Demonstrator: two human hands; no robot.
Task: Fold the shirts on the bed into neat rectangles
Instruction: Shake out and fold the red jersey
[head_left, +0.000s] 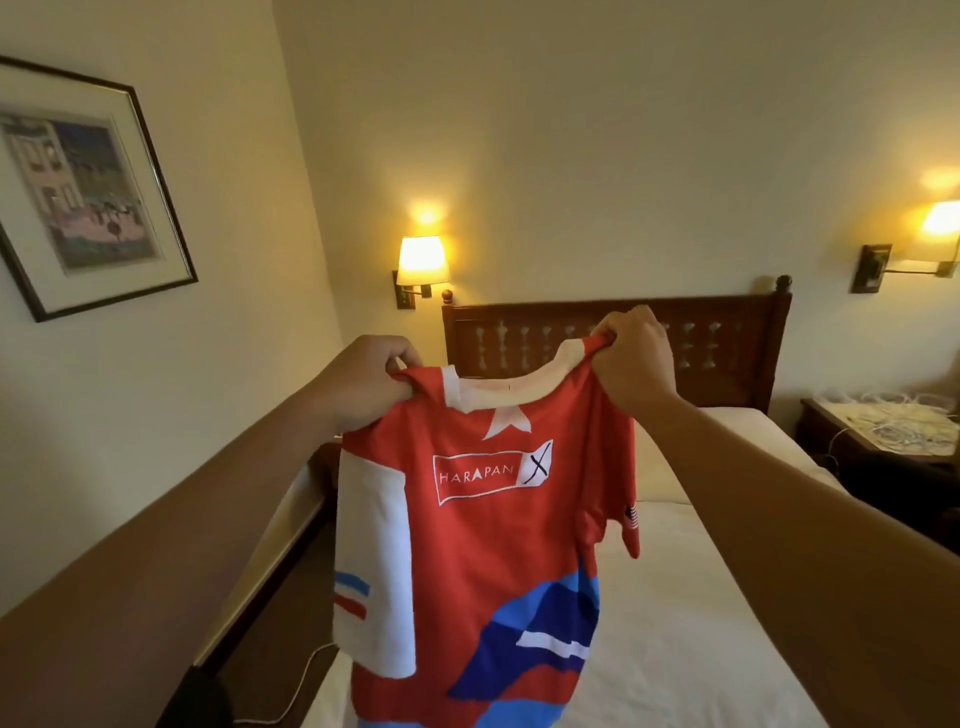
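Note:
A red shirt (483, 545) with a white collar, a white star, a "HARAPAN" panel and blue patches hangs in the air above the bed (691, 623). My left hand (366, 382) grips its left shoulder beside the collar. My right hand (631, 358) grips the right shoulder, fingers curled over the bunched fabric. The white left sleeve hangs down with red and blue stripes; the red right sleeve droops with a small flag patch. The shirt's lower hem runs out of the frame's bottom edge. No other shirt shows.
The bed has a white sheet and a dark wooden headboard (727, 343) at the far end. A nightstand (878, 426) with white cables stands to the right. Lit wall lamps (422, 260) flank the headboard. A framed picture (78, 192) hangs on the left wall.

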